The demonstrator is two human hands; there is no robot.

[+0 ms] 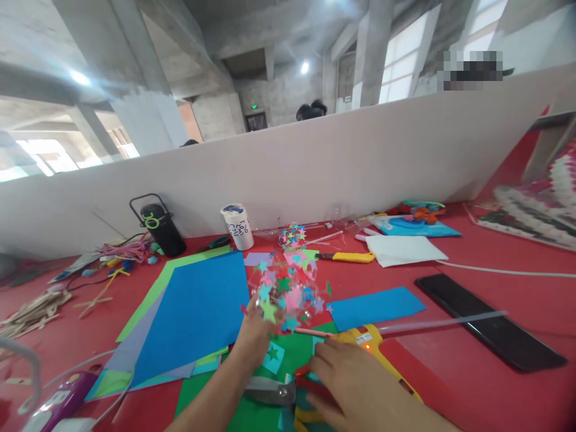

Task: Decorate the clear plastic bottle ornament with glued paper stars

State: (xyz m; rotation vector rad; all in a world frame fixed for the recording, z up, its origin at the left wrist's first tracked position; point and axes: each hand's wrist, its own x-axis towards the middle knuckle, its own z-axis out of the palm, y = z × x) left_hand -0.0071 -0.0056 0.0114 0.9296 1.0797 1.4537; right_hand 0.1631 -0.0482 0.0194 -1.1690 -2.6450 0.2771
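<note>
My left hand (255,337) is closed on a clear ball covered with coloured paper stars (288,294), held just above the paper. My right hand (355,387) rests low at the front, fingers curled over red-handled scissors (274,391) that lie on green paper (252,414); its grip is partly hidden. A yellow glue gun (375,348) with a clear glue stick (441,323) lies beside my right hand. A second star-covered ball (292,235) sits farther back.
Blue and green paper sheets (193,312) lie at left, a blue sheet (375,306) at right. A yellow utility knife (346,257), white cup (238,227), black bottle (162,228), white paper (405,249), black slab (490,327) and wooden sticks (33,309) stand on the red table. White partition behind.
</note>
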